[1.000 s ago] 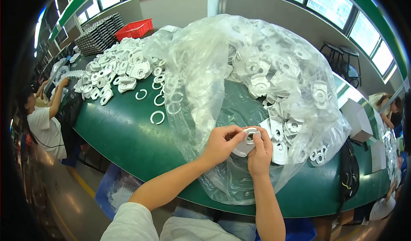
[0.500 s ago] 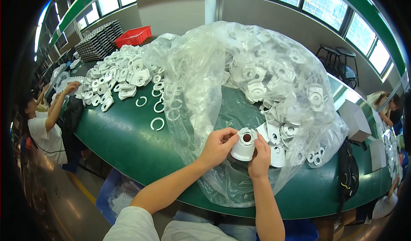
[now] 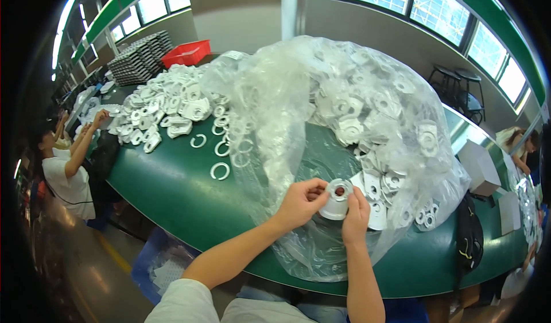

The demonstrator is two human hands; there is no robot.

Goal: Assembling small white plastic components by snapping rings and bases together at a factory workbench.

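Observation:
Between my two hands is a white plastic cup-shaped part (image 3: 332, 210) with a round collar and a central hole facing up toward me. My left hand (image 3: 299, 202) grips its left side, thumb and bent fingers at the collar. My right hand (image 3: 356, 215) holds the right side, fingers pressed against the rim. Just right of my right hand, loose white plastic plates with round holes (image 3: 373, 189) lie at the mouth of a large clear plastic bag (image 3: 274, 116). White C-shaped rings (image 3: 220, 171) lie on the green table to the left.
A heap of white plates (image 3: 172, 96) covers the far left of the green table (image 3: 166, 174). Behind it stand a red bin (image 3: 186, 53) and stacked grey trays (image 3: 138, 59). White boxes (image 3: 479, 168) and a black bag (image 3: 469, 231) are at right. A co-worker (image 3: 66, 168) works at left.
The white part is still in both hands and is tilted slightly differently, its collar turned more toward me. The whole view has shifted a little, so the scene sits lower and further right.

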